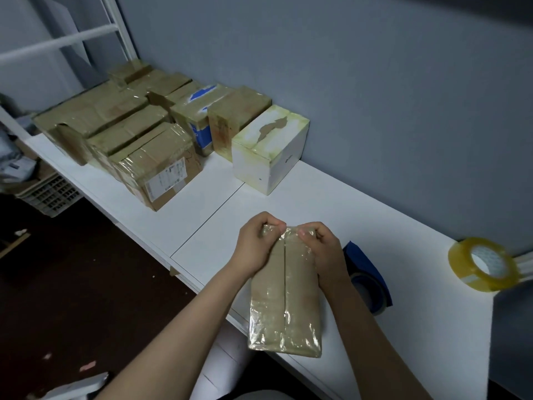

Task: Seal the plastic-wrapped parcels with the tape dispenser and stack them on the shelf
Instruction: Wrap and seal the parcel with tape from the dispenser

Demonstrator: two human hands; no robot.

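Grip: the left hand (253,245) and the right hand (324,254) both curl around the far end of the parcel (285,298), with thumbs and fingertips pinching the bunched plastic wrap at its top edge. The parcel is tilted over the front edge of the white shelf (202,226), with its near end projecting toward the person. Whether it rests on the surface cannot be determined.

Procedure: press the gathered wrap flat and taut against the end face before taping, since loose folds will probably lift the tape. Hold the fold with one hand and free the other for the blue tape dispenser (366,267), which lies just beside the right wrist. A roll of clear tape (480,265) stands farther right. The wrapped parcels (129,134) and a white box (269,148) sit grouped at the far left, against the wall.
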